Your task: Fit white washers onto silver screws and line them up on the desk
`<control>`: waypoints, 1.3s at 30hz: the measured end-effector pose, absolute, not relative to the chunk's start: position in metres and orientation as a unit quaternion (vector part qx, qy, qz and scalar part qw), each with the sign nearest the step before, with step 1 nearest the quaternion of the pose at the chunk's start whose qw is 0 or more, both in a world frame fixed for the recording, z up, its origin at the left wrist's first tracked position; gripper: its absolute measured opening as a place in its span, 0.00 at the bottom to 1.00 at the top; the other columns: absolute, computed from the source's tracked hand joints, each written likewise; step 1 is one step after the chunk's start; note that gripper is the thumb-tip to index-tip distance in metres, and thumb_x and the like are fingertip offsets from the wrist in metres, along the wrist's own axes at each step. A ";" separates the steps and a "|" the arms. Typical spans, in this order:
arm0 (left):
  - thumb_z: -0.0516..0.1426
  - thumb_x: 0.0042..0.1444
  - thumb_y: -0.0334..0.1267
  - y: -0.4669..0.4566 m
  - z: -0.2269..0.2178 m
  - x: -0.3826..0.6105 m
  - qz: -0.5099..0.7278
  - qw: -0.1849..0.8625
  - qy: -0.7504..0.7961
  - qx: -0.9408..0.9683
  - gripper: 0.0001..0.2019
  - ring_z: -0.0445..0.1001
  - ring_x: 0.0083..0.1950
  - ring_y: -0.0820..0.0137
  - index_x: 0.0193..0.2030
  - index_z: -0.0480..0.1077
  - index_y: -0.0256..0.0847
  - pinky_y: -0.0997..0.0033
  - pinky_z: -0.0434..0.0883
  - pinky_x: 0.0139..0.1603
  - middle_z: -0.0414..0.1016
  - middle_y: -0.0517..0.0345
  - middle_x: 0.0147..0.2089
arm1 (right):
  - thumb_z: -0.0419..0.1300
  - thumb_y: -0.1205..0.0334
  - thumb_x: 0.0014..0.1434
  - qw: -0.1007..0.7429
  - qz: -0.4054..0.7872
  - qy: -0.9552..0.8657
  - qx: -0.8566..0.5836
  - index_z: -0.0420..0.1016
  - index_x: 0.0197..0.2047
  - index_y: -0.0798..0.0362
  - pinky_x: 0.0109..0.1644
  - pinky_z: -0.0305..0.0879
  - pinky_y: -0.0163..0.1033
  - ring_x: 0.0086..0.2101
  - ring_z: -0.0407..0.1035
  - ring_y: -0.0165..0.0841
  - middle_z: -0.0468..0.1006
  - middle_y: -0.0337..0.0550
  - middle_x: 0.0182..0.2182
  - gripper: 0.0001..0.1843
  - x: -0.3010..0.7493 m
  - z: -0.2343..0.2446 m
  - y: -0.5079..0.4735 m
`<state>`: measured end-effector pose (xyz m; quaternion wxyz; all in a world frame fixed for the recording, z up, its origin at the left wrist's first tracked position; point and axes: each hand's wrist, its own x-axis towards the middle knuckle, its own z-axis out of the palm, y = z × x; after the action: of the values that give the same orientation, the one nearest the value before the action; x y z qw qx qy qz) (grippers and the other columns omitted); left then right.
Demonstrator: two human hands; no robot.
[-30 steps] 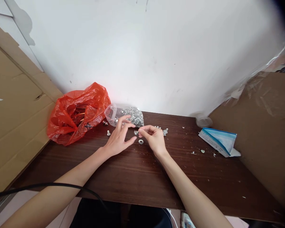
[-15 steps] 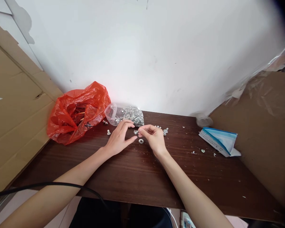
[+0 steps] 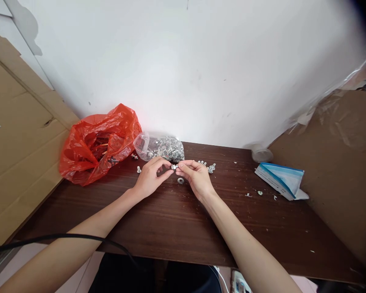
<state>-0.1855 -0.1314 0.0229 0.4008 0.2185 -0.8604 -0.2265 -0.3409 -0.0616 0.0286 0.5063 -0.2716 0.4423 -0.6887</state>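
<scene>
Between my two hands is a small silver bolt [image 3: 174, 167] with a wider ring-like part on it. The thumb and fingers of my right hand [image 3: 197, 178] pinch its right end. My left hand [image 3: 151, 176] is closed on the bolt's left end, its thumb and fingertips nearly together. A flat washer [image 3: 180, 180] lies on the brown table [image 3: 171, 228] just below my right fingertips. Several bolts [image 3: 212, 168] lie behind and beside my right hand. One loose bolt [image 3: 139, 169] stands left of my left hand.
A clear bag of metal hardware [image 3: 167, 148] lies against the wall behind my hands. An open red plastic bag [image 3: 79, 140] sits at the left. To the right are a blue-and-white packet [image 3: 280, 179], a round clear container [image 3: 262, 154] and scraps. Cardboard [image 3: 338, 162] borders both sides.
My left thumb and fingers have closed in from a wide gap to the bolt's left end. My right hand keeps its pinch on the bolt.
</scene>
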 end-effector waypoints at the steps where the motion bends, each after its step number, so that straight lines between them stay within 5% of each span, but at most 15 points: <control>1: 0.58 0.58 0.36 -0.131 0.023 -0.186 -0.230 0.401 -0.859 0.220 0.04 0.66 0.33 0.74 0.39 0.70 0.39 0.75 0.65 0.34 0.70 0.59 0.35 | 0.74 0.59 0.36 0.512 -0.688 0.439 -0.267 0.78 0.28 0.57 0.38 0.73 0.34 0.28 0.73 0.27 0.78 0.40 0.25 0.16 -0.341 0.028 -0.062; 21: 0.56 0.57 0.32 -0.133 0.023 -0.186 -0.261 0.396 -0.856 0.208 0.05 0.65 0.30 0.76 0.40 0.70 0.39 0.76 0.65 0.31 0.69 0.59 0.34 | 0.73 0.68 0.36 0.596 -0.625 0.422 -0.275 0.80 0.33 0.56 0.47 0.70 0.37 0.33 0.74 0.28 0.80 0.41 0.30 0.16 -0.344 0.024 -0.063; 39: 0.56 0.56 0.30 -0.129 0.030 -0.185 -0.261 0.406 -0.861 0.161 0.04 0.66 0.32 0.75 0.38 0.71 0.38 0.75 0.68 0.33 0.69 0.57 0.35 | 0.73 0.61 0.40 0.627 -0.587 0.413 -0.302 0.79 0.32 0.58 0.37 0.71 0.28 0.27 0.72 0.23 0.79 0.40 0.28 0.15 -0.347 0.027 -0.061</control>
<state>-0.1854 -0.1287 0.0302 0.4055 0.1608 -0.8611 -0.2613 -0.3471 -0.0615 0.0274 0.6270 -0.3016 0.4135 -0.5873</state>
